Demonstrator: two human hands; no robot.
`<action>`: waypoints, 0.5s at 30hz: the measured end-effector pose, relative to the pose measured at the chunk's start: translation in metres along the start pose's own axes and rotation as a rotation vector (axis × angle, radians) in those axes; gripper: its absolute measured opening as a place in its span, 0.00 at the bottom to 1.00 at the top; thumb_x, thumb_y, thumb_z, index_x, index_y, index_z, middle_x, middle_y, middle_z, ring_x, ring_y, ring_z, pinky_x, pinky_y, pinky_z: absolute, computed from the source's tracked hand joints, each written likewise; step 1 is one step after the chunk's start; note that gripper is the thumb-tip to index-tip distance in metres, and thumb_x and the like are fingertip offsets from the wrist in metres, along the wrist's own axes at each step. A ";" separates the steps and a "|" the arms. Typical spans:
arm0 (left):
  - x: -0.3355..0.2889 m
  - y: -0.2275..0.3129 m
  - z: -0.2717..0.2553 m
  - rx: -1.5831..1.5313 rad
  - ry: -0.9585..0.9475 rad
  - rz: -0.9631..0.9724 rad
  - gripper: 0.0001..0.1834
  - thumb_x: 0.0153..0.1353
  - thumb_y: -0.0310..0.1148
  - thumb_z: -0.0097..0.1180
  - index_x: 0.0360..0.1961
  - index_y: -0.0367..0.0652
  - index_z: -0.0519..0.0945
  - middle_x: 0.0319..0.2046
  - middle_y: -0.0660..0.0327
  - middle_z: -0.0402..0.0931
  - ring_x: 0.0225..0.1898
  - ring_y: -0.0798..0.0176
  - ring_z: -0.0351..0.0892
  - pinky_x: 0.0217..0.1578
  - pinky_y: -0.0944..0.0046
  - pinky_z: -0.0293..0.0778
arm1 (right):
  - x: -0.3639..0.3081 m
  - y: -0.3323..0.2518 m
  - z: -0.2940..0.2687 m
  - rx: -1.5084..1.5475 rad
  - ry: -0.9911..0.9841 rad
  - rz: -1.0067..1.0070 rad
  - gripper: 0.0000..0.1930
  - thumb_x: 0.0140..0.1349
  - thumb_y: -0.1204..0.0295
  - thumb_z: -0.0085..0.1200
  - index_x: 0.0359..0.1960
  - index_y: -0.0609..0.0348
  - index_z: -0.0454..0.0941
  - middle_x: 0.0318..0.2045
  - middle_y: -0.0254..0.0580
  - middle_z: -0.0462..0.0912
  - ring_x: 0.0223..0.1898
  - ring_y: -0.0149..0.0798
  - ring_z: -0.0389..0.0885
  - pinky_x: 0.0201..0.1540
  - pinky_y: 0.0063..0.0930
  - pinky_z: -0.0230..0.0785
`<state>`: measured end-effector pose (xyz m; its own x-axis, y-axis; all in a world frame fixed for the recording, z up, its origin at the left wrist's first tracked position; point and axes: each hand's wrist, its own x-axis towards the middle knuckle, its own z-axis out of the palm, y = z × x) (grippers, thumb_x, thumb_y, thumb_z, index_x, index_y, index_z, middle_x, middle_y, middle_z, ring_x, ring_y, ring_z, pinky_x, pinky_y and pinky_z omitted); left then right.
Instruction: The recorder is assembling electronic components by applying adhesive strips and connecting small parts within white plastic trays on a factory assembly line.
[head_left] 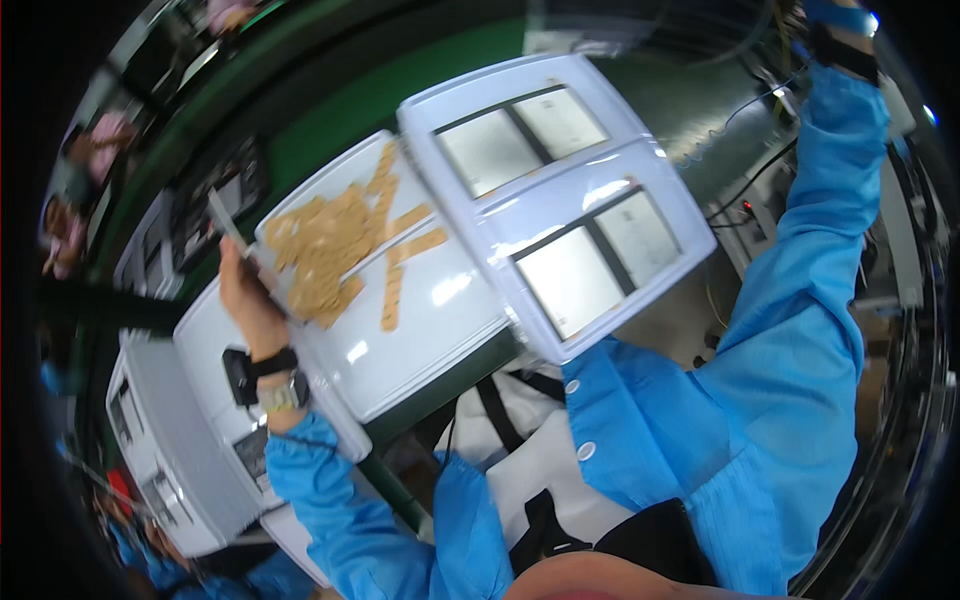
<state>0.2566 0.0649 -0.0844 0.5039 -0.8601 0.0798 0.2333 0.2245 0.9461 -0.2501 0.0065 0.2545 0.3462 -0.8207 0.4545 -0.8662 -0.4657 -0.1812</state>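
My left hand (pixel 250 305) is at the left edge of a white tray (pixel 440 345). Its fingers close on a thin, flat, pale panel (pixel 229 217), seen nearly edge-on. Beside that hand, the tray holds a heap of tan paper-like strips (pixel 325 250), some lying loose toward the right. My right arm (pixel 830 170) reaches up to the far right corner. A black band and a blue band circle it near the picture's rim, and the right hand's fingers are cut off from view.
Right of the strips, a pale compartmented tray (pixel 465 220) holds several silvery flat panels with dark borders (pixel 565 280). More white trays (pixel 185 430) are stacked at the left. A dark cable (pixel 755 170) runs by the machinery on the right. Other people (pixel 65 240) are at the far left.
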 end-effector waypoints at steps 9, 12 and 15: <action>0.010 -0.003 -0.033 0.071 -0.066 -0.061 0.16 0.74 0.47 0.56 0.46 0.46 0.82 0.30 0.73 0.74 0.27 0.78 0.69 0.26 0.75 0.61 | -0.069 0.263 0.117 0.651 -0.271 0.273 0.12 0.68 0.75 0.60 0.52 0.63 0.81 0.45 0.41 0.88 0.44 0.33 0.85 0.46 0.27 0.79; 0.011 -0.008 0.016 0.086 -0.132 -0.100 0.19 0.73 0.50 0.57 0.47 0.43 0.80 0.28 0.71 0.72 0.26 0.76 0.67 0.25 0.73 0.59 | -0.124 0.377 0.209 0.523 -0.059 0.324 0.17 0.64 0.71 0.68 0.50 0.68 0.81 0.35 0.44 0.89 0.37 0.35 0.89 0.49 0.29 0.81; 0.003 0.000 0.008 0.077 -0.194 -0.105 0.27 0.75 0.54 0.53 0.56 0.38 0.74 0.27 0.68 0.66 0.24 0.73 0.62 0.24 0.70 0.57 | -0.131 0.358 0.286 0.517 -0.232 0.432 0.26 0.54 0.68 0.76 0.53 0.61 0.81 0.37 0.45 0.90 0.42 0.39 0.89 0.52 0.31 0.78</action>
<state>0.2509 0.0587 -0.0819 0.3089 -0.9506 0.0314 0.2086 0.1000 0.9729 -0.5027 -0.1476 -0.1195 0.1276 -0.9899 0.0615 -0.6813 -0.1326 -0.7199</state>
